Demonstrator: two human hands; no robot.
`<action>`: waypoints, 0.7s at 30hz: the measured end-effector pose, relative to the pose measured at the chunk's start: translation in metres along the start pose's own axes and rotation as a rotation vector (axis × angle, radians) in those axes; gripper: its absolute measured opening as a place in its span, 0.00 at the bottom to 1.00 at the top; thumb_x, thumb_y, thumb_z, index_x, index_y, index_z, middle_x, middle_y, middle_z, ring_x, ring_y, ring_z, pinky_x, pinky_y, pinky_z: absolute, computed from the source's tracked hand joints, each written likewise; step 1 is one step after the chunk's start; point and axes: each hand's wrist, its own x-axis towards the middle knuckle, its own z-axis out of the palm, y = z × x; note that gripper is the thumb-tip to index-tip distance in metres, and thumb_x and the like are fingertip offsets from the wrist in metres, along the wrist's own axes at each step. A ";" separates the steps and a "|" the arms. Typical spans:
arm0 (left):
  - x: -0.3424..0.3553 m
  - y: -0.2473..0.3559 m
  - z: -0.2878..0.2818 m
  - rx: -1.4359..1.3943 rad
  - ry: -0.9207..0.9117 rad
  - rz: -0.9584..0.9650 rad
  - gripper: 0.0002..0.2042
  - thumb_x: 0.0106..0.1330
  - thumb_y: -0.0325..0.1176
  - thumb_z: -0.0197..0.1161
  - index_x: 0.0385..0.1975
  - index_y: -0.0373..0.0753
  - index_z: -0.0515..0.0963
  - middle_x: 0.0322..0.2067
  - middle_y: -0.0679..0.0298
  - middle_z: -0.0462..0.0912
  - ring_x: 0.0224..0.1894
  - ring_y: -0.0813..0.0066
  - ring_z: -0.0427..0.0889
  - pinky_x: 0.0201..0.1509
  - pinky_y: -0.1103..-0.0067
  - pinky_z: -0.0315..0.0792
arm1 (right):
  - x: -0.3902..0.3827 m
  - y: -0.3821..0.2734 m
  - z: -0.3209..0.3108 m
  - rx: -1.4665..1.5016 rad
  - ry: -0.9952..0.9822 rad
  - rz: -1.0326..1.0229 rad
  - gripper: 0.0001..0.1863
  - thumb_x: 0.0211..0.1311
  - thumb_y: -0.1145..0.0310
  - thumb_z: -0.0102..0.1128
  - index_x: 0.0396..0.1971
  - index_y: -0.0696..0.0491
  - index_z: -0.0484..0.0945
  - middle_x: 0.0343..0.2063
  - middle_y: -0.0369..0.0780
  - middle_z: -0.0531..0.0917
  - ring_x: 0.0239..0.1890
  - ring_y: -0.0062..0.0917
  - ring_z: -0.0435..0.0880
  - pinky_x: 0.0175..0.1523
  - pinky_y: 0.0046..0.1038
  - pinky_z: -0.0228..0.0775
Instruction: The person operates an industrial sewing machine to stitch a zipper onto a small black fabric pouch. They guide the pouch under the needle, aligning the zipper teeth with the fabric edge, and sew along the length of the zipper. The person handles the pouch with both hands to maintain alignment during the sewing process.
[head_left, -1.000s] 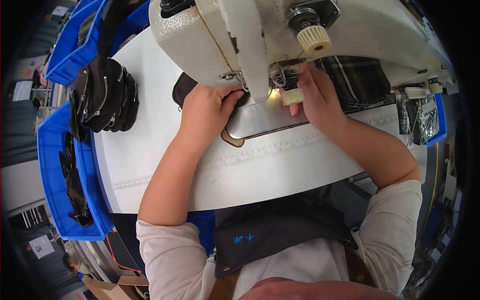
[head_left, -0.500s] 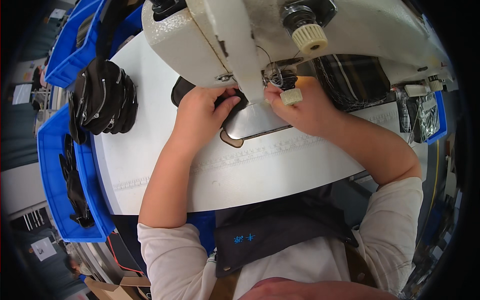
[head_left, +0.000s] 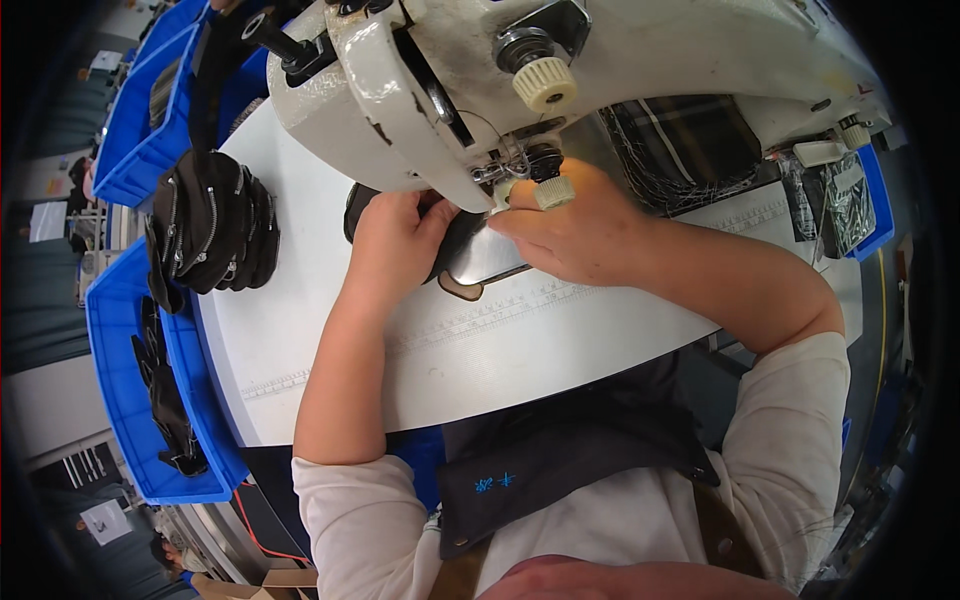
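Observation:
At the white sewing machine point(head_left: 360, 130), my left hand point(head_left: 390, 250) has curled fingers and thumb gripping a dark fabric piece point(head_left: 450, 240), left of the needle area. My right hand point(head_left: 568, 235) is just right of that, below a cream knob point(head_left: 553, 192), with fingertips pressed together at the fabric's edge; what they hold is hidden. Under the hands lies a polished metal plate point(head_left: 480, 262), with a small tan-centred tab point(head_left: 462, 288) showing at its lower edge. The needle itself is hidden.
Stacked black zippered pieces point(head_left: 212, 220) sit on the white table point(head_left: 480, 370), left. Blue bins point(head_left: 120, 380) flank it on that side. Behind the right arm are striped dark fabric panels point(head_left: 680, 140) and wrapped items point(head_left: 850, 200) by a small blue tray point(head_left: 875, 230).
My right hand has moved down and left, its fingertips now beside my left hand. The dark fabric shows further down over the plate. The view has shifted, showing more of the machine's top.

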 end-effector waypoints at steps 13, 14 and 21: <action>-0.014 0.001 -0.006 0.082 -0.136 0.167 0.18 0.62 0.28 0.75 0.50 0.36 0.78 0.41 0.62 0.83 0.47 0.73 0.81 0.53 0.77 0.75 | -0.001 -0.003 0.007 0.020 0.026 0.022 0.18 0.57 0.66 0.67 0.50 0.48 0.87 0.29 0.28 0.84 0.36 0.26 0.81 0.47 0.33 0.68; -0.016 0.003 -0.006 0.113 -0.087 0.177 0.19 0.59 0.25 0.72 0.51 0.38 0.78 0.41 0.60 0.84 0.44 0.69 0.84 0.51 0.76 0.77 | -0.001 -0.004 0.007 -0.007 0.034 0.018 0.18 0.57 0.66 0.67 0.49 0.48 0.87 0.29 0.27 0.84 0.36 0.26 0.81 0.47 0.33 0.68; -0.017 0.005 -0.005 0.125 -0.029 0.206 0.13 0.59 0.23 0.68 0.45 0.36 0.82 0.41 0.60 0.86 0.39 0.65 0.86 0.44 0.73 0.78 | 0.000 -0.009 0.004 -0.105 0.036 0.007 0.17 0.57 0.66 0.67 0.48 0.47 0.87 0.29 0.28 0.84 0.36 0.25 0.81 0.47 0.33 0.66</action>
